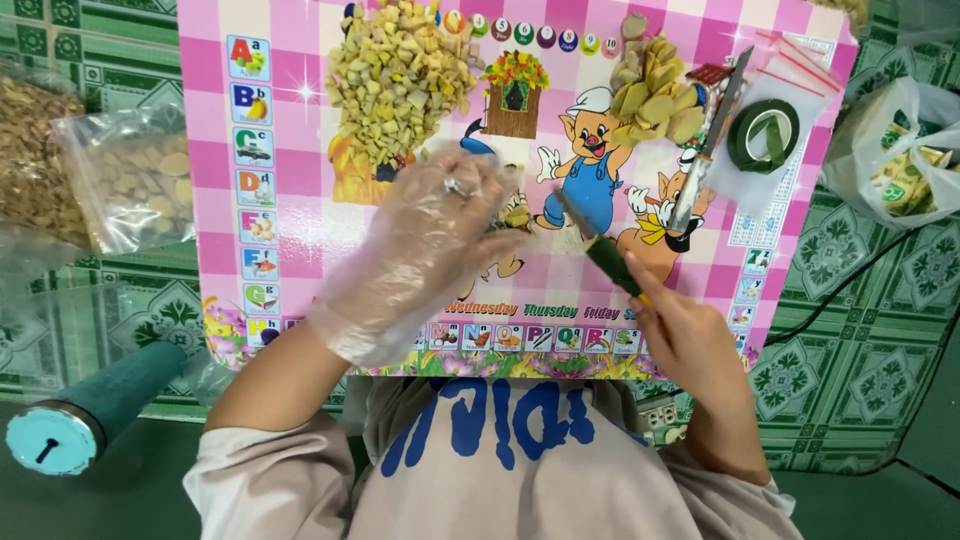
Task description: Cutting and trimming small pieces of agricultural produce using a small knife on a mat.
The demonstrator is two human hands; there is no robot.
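Pink board (300, 150) carried a pile of chopped pieces (400, 75). Your gloved left hand (430, 240) lay open, holding nothing visible; your right hand (685, 335) was clamped on a knife (600, 245).

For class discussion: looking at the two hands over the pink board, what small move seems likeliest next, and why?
Probably a slice downward: the right hand holds a green-handled knife angled at a piece under the gloved left hand, with the chopped pile beyond.
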